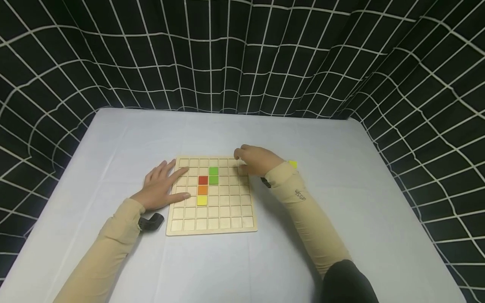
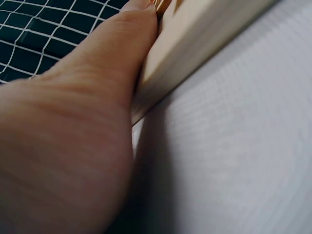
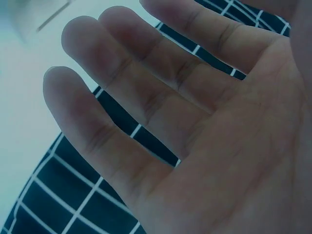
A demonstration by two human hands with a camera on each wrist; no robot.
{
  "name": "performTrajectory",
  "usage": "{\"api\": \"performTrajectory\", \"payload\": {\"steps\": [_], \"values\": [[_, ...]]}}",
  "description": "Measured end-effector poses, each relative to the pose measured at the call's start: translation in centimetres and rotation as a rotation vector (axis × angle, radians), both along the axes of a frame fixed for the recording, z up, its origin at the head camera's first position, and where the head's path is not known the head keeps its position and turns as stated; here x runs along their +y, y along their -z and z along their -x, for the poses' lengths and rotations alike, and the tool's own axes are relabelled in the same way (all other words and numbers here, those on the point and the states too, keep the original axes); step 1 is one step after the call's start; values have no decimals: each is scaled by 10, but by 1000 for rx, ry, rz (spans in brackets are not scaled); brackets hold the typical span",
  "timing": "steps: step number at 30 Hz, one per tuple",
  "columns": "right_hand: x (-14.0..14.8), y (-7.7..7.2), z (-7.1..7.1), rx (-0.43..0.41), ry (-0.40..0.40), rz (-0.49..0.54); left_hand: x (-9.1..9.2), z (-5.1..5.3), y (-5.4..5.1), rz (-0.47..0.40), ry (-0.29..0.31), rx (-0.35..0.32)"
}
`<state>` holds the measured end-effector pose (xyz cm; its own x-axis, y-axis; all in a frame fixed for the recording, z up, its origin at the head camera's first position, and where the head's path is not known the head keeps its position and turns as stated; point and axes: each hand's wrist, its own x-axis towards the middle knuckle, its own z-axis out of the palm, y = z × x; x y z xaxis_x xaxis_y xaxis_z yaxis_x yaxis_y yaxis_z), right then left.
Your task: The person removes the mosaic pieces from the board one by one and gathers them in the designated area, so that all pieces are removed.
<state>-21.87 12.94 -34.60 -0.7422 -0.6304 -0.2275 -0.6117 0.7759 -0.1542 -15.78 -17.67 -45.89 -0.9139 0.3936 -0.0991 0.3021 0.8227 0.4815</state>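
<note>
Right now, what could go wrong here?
1. The loose yellow tile appears right beside the tan right sleeve, partly hidden by it; pulling that arm back could knock it.
2. The left hand spreads over the left edge of the grid board; a sideways push might shift the board.
3. The right hand blocks the board's far right corner, so a slip there could go unseen.

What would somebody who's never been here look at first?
Probably the bright red, orange, yellow and green square tiles near the middle of the pale wooden grid board. Then perhaps the bare left hand spread at the board's left side and the bare right hand at its far right corner. Black cloth with white grid lines rises behind the table.
</note>
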Motion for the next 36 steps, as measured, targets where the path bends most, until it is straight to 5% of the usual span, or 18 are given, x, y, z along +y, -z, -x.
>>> {"api": "performTrajectory", "payload": {"steps": [15, 36], "values": [[-35, 0, 0, -15, -66, -31, -1, 0, 0, -2, 2, 15], [-70, 24, 7, -65, -63, -126, 3, -4, -7, -25, -6, 14]]}}
